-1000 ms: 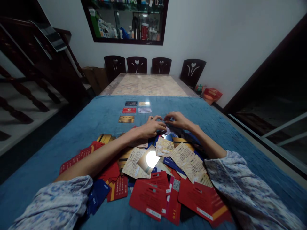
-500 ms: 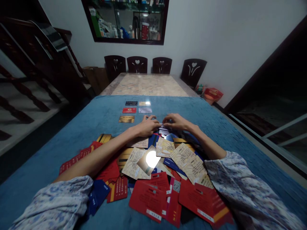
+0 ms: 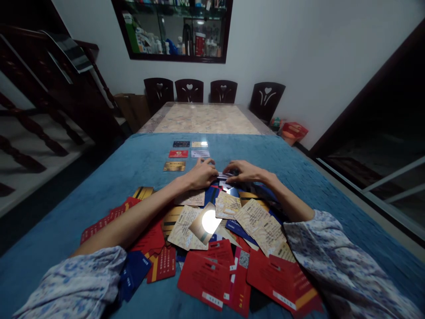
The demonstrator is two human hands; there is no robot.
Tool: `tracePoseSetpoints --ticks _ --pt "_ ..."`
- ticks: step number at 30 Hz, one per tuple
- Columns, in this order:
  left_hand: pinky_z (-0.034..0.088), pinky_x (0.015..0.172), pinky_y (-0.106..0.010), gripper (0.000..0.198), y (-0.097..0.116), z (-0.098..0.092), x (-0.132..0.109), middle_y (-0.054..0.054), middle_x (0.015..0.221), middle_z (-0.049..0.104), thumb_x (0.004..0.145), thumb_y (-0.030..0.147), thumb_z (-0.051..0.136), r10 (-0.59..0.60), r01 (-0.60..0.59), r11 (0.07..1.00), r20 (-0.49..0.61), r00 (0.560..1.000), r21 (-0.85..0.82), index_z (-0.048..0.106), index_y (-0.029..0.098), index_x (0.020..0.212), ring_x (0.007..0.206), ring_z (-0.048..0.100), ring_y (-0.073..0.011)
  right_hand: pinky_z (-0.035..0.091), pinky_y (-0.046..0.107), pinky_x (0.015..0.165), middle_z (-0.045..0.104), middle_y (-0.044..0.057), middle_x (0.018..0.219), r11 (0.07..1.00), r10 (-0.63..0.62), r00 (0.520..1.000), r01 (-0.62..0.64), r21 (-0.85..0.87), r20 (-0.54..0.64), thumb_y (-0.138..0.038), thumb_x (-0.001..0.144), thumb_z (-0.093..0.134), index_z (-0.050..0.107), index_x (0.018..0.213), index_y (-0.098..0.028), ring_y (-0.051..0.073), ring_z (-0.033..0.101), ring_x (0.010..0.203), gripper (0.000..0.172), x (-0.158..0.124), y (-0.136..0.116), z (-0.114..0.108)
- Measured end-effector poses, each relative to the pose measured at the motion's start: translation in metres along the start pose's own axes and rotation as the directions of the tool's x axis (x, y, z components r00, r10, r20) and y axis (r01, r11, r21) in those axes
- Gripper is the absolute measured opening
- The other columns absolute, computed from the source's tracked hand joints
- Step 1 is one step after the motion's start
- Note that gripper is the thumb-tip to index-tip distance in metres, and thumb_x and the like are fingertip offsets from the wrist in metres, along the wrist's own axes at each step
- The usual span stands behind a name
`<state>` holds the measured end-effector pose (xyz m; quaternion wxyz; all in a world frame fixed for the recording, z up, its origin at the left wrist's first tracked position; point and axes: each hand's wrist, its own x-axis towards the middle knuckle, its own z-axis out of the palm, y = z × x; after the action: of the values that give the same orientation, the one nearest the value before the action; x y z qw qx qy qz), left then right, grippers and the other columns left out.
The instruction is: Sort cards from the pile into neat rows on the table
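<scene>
My left hand and my right hand meet at the far edge of a big heap of cards on a blue cloth. Both hands have their fingers curled and pinch a light-coloured card between them, just above the heap. The heap mixes red, blue, gold and beige cards, and one shiny card glares white. Beyond my left hand lie five single cards in two short columns: a gold card, a red card, a dark card, a pale card and a cream card.
The blue cloth covers the near part of a long table; its marble top shows beyond. Several dark chairs stand at the far end below a wall cabinet. A wooden stair rail runs on the left, a dark doorway on the right.
Both hands have drawn slightly closer together and shifted a little left over the heap's far edge, with the light card now showing between their fingertips. The laid-out cards have not moved.
</scene>
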<state>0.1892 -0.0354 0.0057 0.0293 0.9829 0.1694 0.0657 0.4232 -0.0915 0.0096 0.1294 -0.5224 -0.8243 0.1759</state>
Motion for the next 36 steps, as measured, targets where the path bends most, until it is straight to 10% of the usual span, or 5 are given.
tracePoseSetpoints --ticks 16,24,36 --pt "0.043 0.092 -0.046 0.025 -0.008 -0.013 -0.018 -0.012 0.094 0.074 0.093 0.017 0.052 -0.132 0.133 0.991 -0.132 0.982 0.002 0.077 0.017 0.090 0.106 0.060 -0.0294 0.049 0.033 0.084 0.077 0.007 0.097 0.996 -0.081 0.978 0.087 0.021 -0.193 -0.022 0.090 0.058 0.078 0.105 -0.022 0.020 0.068 0.089 0.024 0.010 -0.005 0.018" --pt "0.049 0.092 -0.041 0.042 -0.015 -0.005 -0.013 -0.012 0.104 0.070 0.088 0.011 0.051 -0.246 0.236 0.969 -0.225 0.943 -0.072 0.070 0.019 0.125 0.101 0.062 -0.0259 0.046 0.026 0.073 0.076 0.005 0.093 0.998 -0.037 0.945 0.050 0.031 -0.325 -0.014 0.089 0.053 0.063 0.125 -0.021 0.017 0.066 0.078 0.038 0.012 -0.010 0.029" --pt "0.047 0.093 -0.045 0.046 -0.011 -0.002 -0.015 -0.011 0.119 0.073 0.085 0.011 0.051 -0.292 0.293 0.956 -0.135 0.947 -0.015 0.061 0.020 0.130 0.107 0.061 -0.0304 0.045 0.030 0.077 0.071 0.010 0.114 0.979 0.053 0.959 -0.105 -0.175 -0.279 -0.023 0.091 0.059 0.061 0.137 -0.025 0.023 0.065 0.093 0.046 0.011 -0.016 0.027"
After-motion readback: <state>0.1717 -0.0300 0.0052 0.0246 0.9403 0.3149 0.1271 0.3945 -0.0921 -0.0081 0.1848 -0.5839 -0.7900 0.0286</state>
